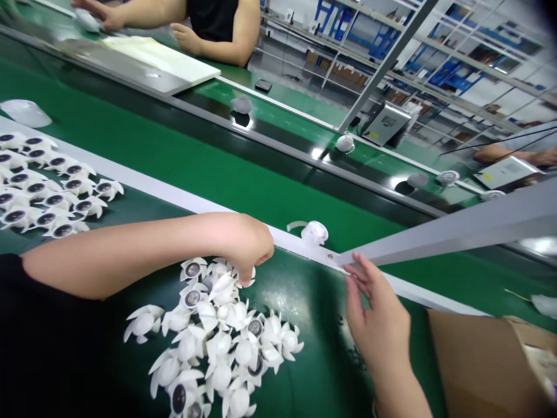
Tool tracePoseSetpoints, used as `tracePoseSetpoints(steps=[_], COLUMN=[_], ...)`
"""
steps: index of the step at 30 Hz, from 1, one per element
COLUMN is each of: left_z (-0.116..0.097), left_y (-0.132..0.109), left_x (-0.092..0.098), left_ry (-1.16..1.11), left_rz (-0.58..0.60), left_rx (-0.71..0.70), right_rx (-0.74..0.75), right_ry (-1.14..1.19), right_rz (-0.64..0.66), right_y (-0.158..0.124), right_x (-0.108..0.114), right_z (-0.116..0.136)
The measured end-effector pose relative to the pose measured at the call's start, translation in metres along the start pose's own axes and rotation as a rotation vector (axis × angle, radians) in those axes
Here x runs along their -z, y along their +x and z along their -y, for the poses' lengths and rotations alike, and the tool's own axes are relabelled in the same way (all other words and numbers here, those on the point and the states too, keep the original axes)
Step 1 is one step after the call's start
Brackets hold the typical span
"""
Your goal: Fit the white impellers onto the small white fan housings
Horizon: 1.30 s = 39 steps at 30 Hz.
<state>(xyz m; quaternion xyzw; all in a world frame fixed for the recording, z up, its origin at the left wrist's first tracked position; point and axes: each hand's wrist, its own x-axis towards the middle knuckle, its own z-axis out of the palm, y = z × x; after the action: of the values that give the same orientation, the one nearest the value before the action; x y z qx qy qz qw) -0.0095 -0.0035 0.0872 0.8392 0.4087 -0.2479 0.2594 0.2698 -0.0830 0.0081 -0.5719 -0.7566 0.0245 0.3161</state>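
Along the white rail (174, 194), from the left: a cluster of white finned plastic parts (43, 186) lies on the green belt (313, 325) below it, well left of the left hand (246, 247). That hand curls just below the rail, its fingertips (247, 278) down on a second pile of the parts (221, 331); whether it grips one, I cannot tell. Further right, the right hand (374, 316) spreads open, touching the rail's lower edge, just beside a cardboard box (478, 366).
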Motion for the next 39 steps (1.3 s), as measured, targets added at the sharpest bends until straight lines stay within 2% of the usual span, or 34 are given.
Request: tracePoseSetpoints(steps=[2, 3, 6, 8, 11, 16, 19, 21, 23, 26, 30, 32, 34, 37, 39], left_z=[-0.003, -0.004, -0.005, -0.003, -0.001, 0.0, -0.001, -0.002, -0.003, -0.001, 0.01, 0.016, 0.02, 0.019, 0.015], left_y=[0.002, 0.002, 0.002, 0.003, 0.013, 0.04, 0.051, 0.055, 0.056, 0.052, 0.053, 0.057, 0.063, 0.07, 0.07], left_x=[-0.003, -0.004, -0.005, -0.005, -0.006, -0.016, -0.026, -0.032, -0.035, -0.033, -0.025, -0.023, -0.025, -0.031, -0.034], left_ry=[0.001, 0.001, -0.019, -0.05, -0.102, -0.047, 0.083, 0.159, 0.182, 0.099, -0.039, -0.15, -0.281, -0.417, -0.456], left_rz=[0.0, -0.002, -0.025, -0.08, -0.221, -0.521, -0.702, -0.747, -0.717, -0.667, -0.661, -0.576, -0.485, -0.399, -0.344], left_rx=[-0.021, -0.046, -0.16, -0.248, -0.411, -0.595, -0.607, -0.59, -0.619, -0.687, -0.594, -0.594, -0.627, -0.655, -0.666], right_rx=[-0.073, -0.089, -0.137, -0.171, -0.187, -0.165, -0.153, -0.148, -0.144, -0.131, -0.085, -0.067, -0.065, -0.064, -0.042], right_ry=[-0.031, -0.05, -0.052, -0.021, 0.001, 0.009, -0.027, -0.085, -0.178, -0.344, -0.43, -0.322, -0.096, 0.216, 0.291], right_rz=[0.015, 0.084, 0.437, 0.63, 0.747, 0.76, 0.773, 0.78, 0.763, 0.702, 0.643, 0.625, 0.599, 0.482, 0.402], right_y=[0.001, 0.002, 0.004, 0.004, 0.002, 0.0, -0.001, -0.002, -0.006, -0.012, -0.013, -0.01, -0.005, 0.001, 0.003], right_x=[0.013, 0.02, 0.036, 0.04, 0.039, 0.036, 0.035, 0.033, 0.029, 0.023, 0.02, 0.019, 0.017, 0.007, -0.003], right_z=[-0.009, -0.015, -0.03, -0.035, -0.033, -0.021, -0.015, -0.011, -0.006, -0.001, -0.001, -0.001, 0.001, 0.014, 0.026])
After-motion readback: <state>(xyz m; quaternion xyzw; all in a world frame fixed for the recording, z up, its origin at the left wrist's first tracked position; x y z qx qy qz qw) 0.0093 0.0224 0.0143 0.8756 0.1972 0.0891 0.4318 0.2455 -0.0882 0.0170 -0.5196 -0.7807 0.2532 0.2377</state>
